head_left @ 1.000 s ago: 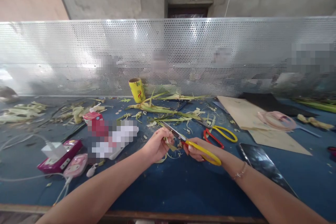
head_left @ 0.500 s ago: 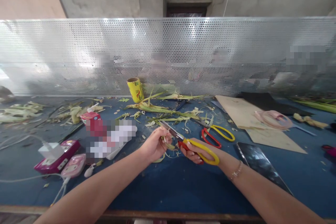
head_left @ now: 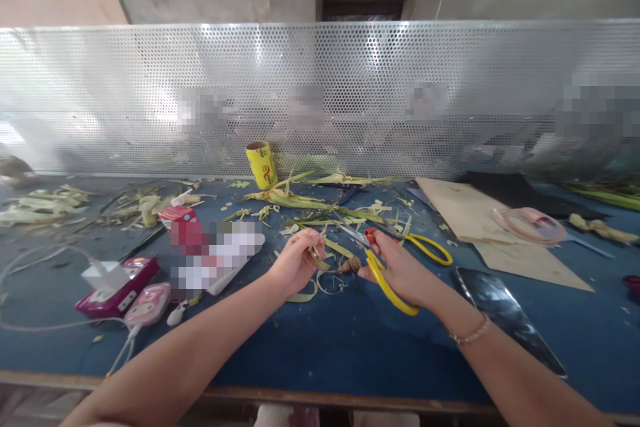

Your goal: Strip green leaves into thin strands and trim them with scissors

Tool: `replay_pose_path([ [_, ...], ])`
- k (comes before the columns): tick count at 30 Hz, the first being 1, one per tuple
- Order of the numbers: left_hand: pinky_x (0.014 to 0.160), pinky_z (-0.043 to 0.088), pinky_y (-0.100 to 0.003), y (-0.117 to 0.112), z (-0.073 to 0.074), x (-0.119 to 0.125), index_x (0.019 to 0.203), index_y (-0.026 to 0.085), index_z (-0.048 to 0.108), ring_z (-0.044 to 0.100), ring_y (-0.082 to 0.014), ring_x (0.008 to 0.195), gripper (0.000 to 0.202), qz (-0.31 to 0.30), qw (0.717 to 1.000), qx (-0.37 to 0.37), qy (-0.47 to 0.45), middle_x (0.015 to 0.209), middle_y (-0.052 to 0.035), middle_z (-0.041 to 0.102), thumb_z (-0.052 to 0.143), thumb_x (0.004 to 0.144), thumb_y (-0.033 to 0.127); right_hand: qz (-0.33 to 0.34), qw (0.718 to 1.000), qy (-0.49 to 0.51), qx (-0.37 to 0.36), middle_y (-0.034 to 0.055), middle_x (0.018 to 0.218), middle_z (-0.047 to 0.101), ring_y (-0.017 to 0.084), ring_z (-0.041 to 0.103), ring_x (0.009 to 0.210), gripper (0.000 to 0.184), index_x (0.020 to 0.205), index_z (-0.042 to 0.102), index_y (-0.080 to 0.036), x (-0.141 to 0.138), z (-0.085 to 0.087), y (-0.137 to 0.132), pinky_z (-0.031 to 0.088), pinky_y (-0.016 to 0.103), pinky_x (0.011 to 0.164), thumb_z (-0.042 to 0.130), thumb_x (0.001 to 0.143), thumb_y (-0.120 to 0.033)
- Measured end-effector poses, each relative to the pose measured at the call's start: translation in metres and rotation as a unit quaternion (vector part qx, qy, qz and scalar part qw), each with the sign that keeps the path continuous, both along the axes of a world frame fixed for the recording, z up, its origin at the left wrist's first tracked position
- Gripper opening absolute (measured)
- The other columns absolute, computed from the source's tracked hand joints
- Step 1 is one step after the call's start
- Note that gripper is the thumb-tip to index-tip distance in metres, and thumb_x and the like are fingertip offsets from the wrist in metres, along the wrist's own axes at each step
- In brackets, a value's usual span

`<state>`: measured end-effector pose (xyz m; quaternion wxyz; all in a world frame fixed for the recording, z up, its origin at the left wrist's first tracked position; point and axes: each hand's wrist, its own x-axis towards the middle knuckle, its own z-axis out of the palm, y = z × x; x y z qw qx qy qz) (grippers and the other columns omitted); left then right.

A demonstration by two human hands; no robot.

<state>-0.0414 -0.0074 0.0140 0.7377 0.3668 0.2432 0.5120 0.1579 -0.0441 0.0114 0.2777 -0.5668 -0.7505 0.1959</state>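
My right hand point(head_left: 400, 272) is closed round the handles of yellow-and-red scissors point(head_left: 376, 267), blades pointing up-left over the blue table top point(head_left: 320, 347). My left hand point(head_left: 296, 263) pinches a thin pale-green leaf strip point(head_left: 320, 260) right beside the blades. A small brown woven knot point(head_left: 351, 264) lies between the two hands. Curled strip offcuts point(head_left: 315, 288) lie under my left hand.
A second pair of yellow-and-red scissors point(head_left: 425, 248) lies behind my right hand. Long green leaves point(head_left: 300, 201) and a yellow tube point(head_left: 261, 165) sit further back, a phone point(head_left: 505, 320) and cardboard sheet point(head_left: 480, 220) at right, pink gadgets point(head_left: 125, 283) at left. A perforated metal screen point(head_left: 320, 93) closes the far edge.
My right hand has turned the scissors so the handles point down toward me and the blades sit higher. The left hand stays pinched on the strip. The view has tilted down slightly.
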Motion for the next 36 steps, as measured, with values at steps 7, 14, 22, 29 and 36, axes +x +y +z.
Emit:
replay_pose_path([
  [7,0.051,0.039,-0.017,0.002,0.003,0.0,0.064,0.013,0.059,0.042,-0.0034,0.048,0.01,0.001,1.0,0.009,-0.006,0.052,0.0032,0.047,0.066,0.066,0.018,0.009,0.999,-0.01,-0.04,0.0042,0.088,0.056,0.017,0.051,0.075,0.039,0.095,0.048,-0.018,0.001,0.001,0.003,0.04,0.029,0.065,0.062,0.07,-0.044],
  [14,0.053,0.04,-0.018,0.004,-0.003,-0.001,0.066,0.014,0.061,0.045,-0.0042,0.05,0.01,0.003,1.0,0.03,0.002,0.055,0.0026,0.051,0.07,0.064,0.017,0.012,0.999,-0.003,-0.035,0.0032,0.078,0.056,0.016,0.049,0.066,0.036,0.089,0.053,-0.018,-0.001,-0.001,0.001,0.036,0.027,0.058,0.063,0.069,-0.046],
  [22,0.052,0.039,-0.019,0.005,-0.003,0.0,0.064,0.014,0.063,0.046,-0.0051,0.05,0.01,0.051,0.997,0.052,0.038,0.056,0.0011,0.056,0.071,0.064,0.021,0.015,0.996,-0.059,-0.068,0.003,0.076,0.056,0.016,0.048,0.065,0.038,0.082,0.048,-0.019,0.003,0.01,-0.003,0.036,0.028,0.06,0.058,0.073,-0.055],
  [29,0.055,0.038,-0.02,0.006,-0.014,-0.002,0.06,0.013,0.067,0.051,-0.0078,0.057,0.016,0.055,0.981,0.125,0.135,0.064,-0.0027,0.061,0.075,0.061,0.026,0.013,0.996,-0.052,-0.07,0.006,0.088,0.06,0.019,0.053,0.075,0.038,0.09,0.052,-0.019,0.001,0.009,-0.006,0.038,0.029,0.064,0.06,0.071,-0.052],
  [36,0.059,0.039,-0.021,0.008,-0.017,-0.004,0.062,0.016,0.07,0.051,-0.01,0.06,0.014,0.089,0.955,0.197,0.206,0.063,-0.0028,0.062,0.072,0.065,0.03,0.002,0.994,-0.08,-0.069,0.0075,0.09,0.059,0.02,0.055,0.076,0.046,0.097,0.052,-0.019,0.004,0.013,-0.009,0.038,0.028,0.063,0.06,0.07,-0.056],
])
